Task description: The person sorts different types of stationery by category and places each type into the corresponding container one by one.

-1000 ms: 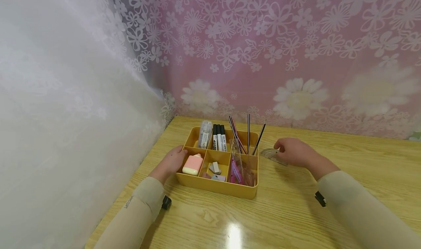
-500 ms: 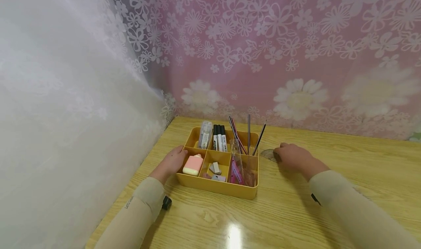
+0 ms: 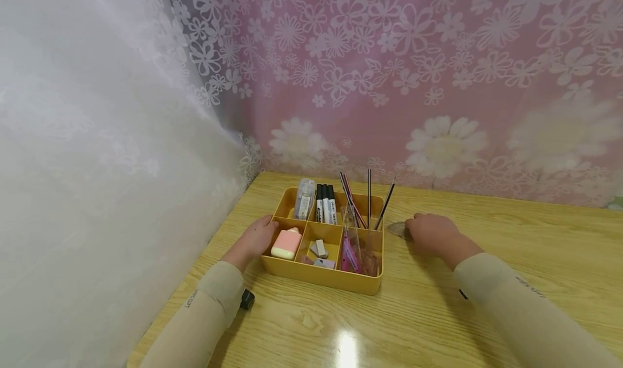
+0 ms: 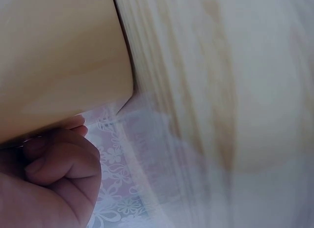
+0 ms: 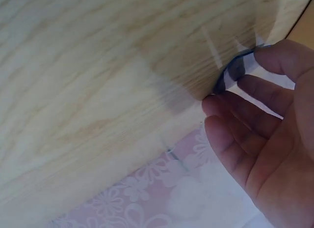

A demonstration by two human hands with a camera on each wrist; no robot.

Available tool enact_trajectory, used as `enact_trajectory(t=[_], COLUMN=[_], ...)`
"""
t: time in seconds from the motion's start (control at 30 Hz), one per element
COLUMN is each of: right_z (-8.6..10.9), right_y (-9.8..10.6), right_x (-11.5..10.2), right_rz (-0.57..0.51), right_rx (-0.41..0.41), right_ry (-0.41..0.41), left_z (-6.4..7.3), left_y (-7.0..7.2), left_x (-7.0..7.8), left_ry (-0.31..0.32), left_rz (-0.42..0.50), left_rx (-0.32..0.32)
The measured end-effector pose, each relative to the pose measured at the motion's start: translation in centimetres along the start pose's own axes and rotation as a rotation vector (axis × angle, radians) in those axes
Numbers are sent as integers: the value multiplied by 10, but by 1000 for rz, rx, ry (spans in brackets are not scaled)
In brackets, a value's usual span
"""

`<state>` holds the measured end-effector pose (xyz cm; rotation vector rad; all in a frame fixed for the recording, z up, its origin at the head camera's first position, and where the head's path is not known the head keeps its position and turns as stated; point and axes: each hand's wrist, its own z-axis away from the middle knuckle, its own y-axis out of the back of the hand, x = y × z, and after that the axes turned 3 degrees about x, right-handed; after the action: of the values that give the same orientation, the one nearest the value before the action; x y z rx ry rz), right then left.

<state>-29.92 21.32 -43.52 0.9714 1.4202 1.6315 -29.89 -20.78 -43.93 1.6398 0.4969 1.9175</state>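
A yellow desk organizer point(image 3: 321, 280) with several compartments stands on the table. At its left wall my left hand point(image 3: 254, 238) grips the rim, its curled fingers point(image 4: 68, 159) against the outside in the left wrist view. To the right of the box, my right hand point(image 3: 433, 234) pinches a clear protractor point(image 3: 398, 229) low over the tabletop. Thumb and fingertips hold the protractor's edge point(image 5: 236, 67) in the right wrist view; the hand hides part of it in the head view. Front compartments hold a pink-and-cream bottle point(image 3: 286, 242), erasers point(image 3: 319, 247) and rulers point(image 3: 349, 253).
In the back compartments are a clear plastic case point(image 3: 304, 199), black-capped markers point(image 3: 325, 208) and upright pencils point(image 3: 369, 195), which rise well above the rim. A flowered pink curtain point(image 3: 350, 87) borders the table's back; white sheeting point(image 3: 121, 141) hangs along its left.
The right hand has drawn slightly nearer the table and turned, covering more of the protractor, which stays beside the box. The left hand and the organizer have kept their places.
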Motion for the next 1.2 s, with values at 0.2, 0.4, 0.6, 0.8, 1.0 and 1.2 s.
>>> enact_trajectory(t=[0.2,0.4,0.6,0.8,1.0,1.2], right_z=[-2,-2,3,5,2,10], right_y=[1,-2,-4,-4,5,31], right_x=[-6,-16,-21,-20,-7,2], right_rz=[-11,7,47,75,-26,-227], right_rx=[32,70,71,94,24,50], right_ry=[-7,-7,-5,33,-14,-19], left_z=[-1,-1,-1,-1,-2,-1], left_y=[0,-1,-1,-1,-2,-1], left_x=[0,-1,-1,0,-3,0], left_ry=[-7,-12,-3,7,-12,4], left_rz=[-16,-15,-8,3,-10,-13], left_rx=[5,7,-1,-3,-3,4])
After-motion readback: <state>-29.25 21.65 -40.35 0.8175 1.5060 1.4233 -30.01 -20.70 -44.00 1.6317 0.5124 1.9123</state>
